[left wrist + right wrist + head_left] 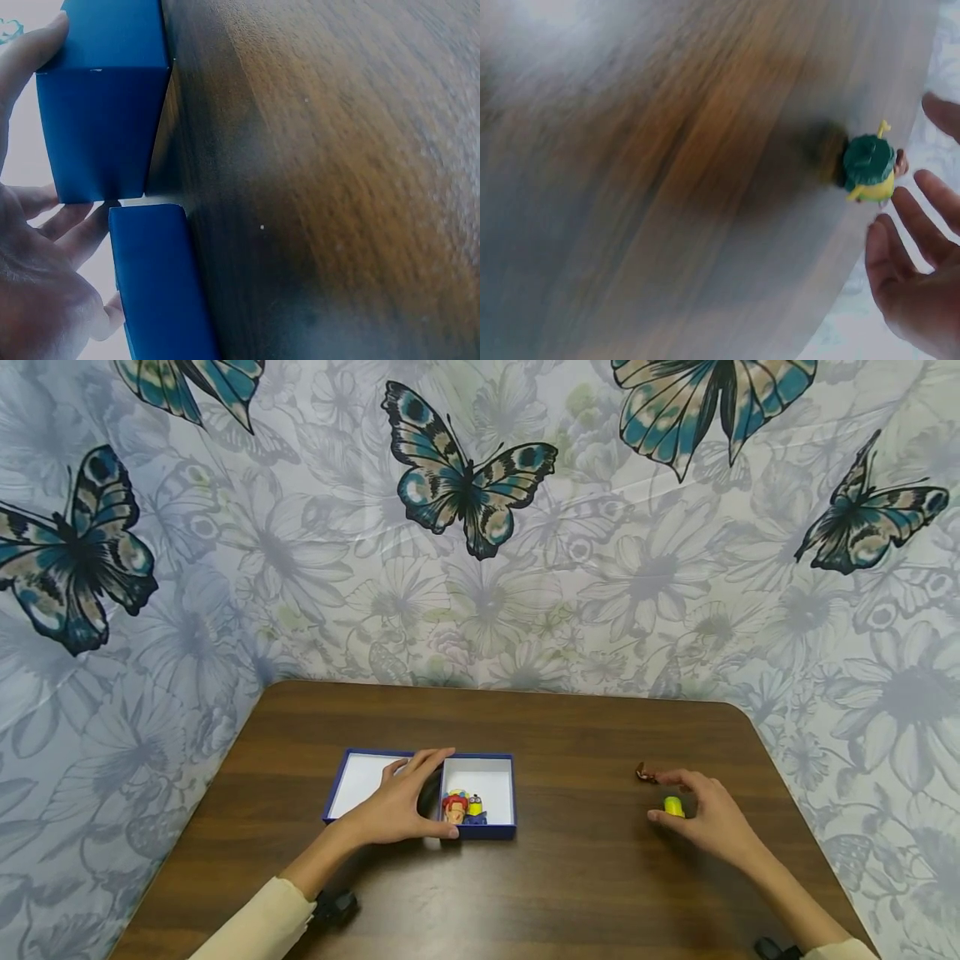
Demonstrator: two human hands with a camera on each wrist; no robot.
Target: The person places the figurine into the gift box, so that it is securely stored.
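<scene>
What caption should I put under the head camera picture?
Left hand holding a blue box with toys, open right hand beside a yellow toy.

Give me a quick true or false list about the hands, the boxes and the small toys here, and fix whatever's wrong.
1. Small figures are inside the right blue box. True.
2. In the head view, the yellow toy is between the right hand's thumb and fingers. True.
3. The left hand holds the yellow toy. False: it grips the right blue box.
4. The left blue box is white inside. True.
5. The brown item is in the left blue box. False: it is outside both boxes, by the right hand's fingertips.
6. The right hand touches a box. False: it is apart from both.
</scene>
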